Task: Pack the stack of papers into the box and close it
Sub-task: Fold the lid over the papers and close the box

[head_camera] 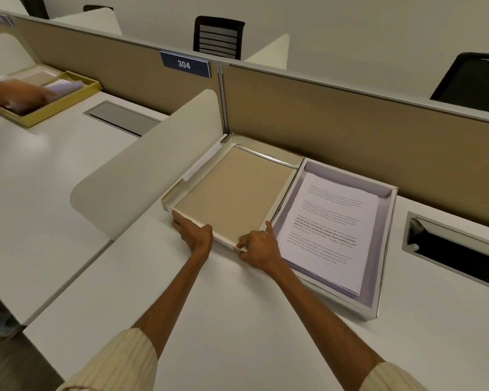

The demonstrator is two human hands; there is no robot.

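The stack of papers (329, 235) lies inside the open box (384, 266) on the desk (237, 306). Just left, touching it, the upturned lid (232, 193) is gripped at its near edge by the left hand (194, 234) and pinched by the right hand (259, 246).

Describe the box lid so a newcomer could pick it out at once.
Find the tan partition under the blue 304 sign; two shallow trays sit against it on the white desk. The box lid is the left tray, held at its near edge by both hands. It shows bare tan cardboard, unlike the box holding printed papers.
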